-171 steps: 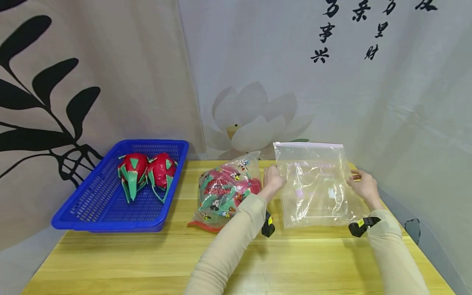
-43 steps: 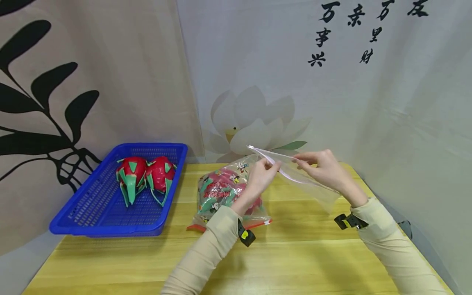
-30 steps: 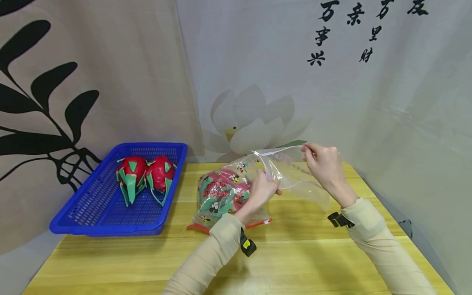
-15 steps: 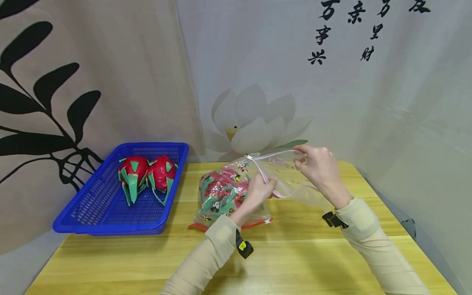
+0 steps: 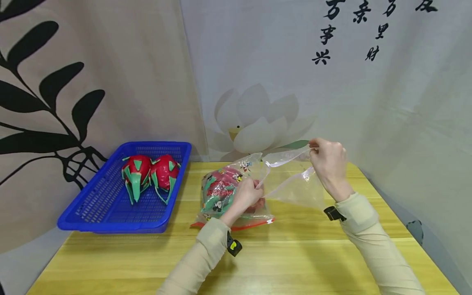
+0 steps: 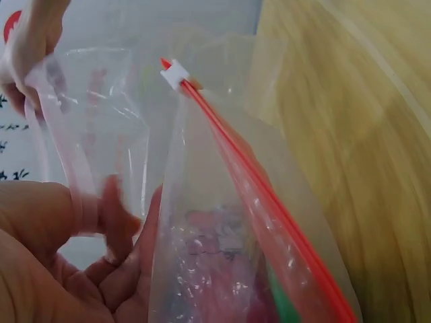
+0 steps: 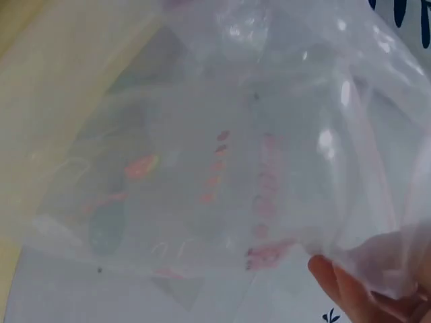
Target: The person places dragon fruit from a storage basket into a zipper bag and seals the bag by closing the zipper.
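A clear zip bag (image 5: 295,192) hangs over the table with its pale zip mouth spread apart. My left hand (image 5: 246,194) pinches the near edge of that mouth; in the left wrist view the thumb curls over the pale strip. At the far upper corner my right hand (image 5: 329,162) grips the opposite edge. Right by the left hand, a cartoon-printed zip bag (image 5: 214,194) lies on the table, with red and green things inside. Its red zip strip (image 6: 269,215) faces the table's front and bears a white slider (image 6: 176,74).
At the left stands a blue plastic basket (image 5: 110,228). Inside it sit two red toy-like dragon fruits (image 5: 138,166) with green leaves, side by side. A printed cloth backdrop (image 5: 254,49) rises behind the wooden table (image 5: 287,262).
The clear bag was flat between both hands, then was lifted and turned beside the printed bag. Its mouth has been pulled wide, the left hand drawing left and the right hand slightly up and right.
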Motion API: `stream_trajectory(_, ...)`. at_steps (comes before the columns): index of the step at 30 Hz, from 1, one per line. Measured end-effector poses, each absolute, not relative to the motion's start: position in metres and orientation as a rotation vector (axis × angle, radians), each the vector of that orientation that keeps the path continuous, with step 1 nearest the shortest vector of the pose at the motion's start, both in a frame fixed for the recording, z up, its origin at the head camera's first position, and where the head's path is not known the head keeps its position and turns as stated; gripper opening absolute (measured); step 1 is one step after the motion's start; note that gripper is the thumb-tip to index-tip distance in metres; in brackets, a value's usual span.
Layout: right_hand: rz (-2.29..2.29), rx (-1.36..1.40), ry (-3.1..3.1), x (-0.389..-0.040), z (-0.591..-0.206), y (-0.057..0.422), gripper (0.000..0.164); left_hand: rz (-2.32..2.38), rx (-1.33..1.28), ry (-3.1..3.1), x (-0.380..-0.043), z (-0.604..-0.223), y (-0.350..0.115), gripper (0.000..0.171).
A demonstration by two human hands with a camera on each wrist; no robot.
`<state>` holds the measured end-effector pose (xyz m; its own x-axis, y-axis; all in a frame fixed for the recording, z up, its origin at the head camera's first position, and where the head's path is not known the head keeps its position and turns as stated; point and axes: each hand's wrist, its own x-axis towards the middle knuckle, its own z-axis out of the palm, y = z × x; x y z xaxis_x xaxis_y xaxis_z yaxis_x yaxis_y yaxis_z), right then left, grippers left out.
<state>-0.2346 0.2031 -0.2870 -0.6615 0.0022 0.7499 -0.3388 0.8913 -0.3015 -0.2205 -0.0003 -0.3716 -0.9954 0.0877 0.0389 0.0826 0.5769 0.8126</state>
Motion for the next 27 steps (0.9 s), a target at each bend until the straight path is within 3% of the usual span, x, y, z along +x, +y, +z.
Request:
stream_trajectory(8,0.670,0.376,-2.394,-0.222,-0.281,0.204,0.016,1.942,0.231,2.407,-0.225,-0.370,-0.001,0.027)
stream_trajectory(12,0.789,0.439,-2.405,-0.220,-0.279,0.209,0.018,2.104,0.233,2.296,-0.224,-0.369,-0.001,0.028)
stream_trajectory(27,1.035,0.144,-2.231,-0.236,-0.284,0.225,0.027,1.666,0.253,2.791,-0.229,-0.376,-0.012,0.021)
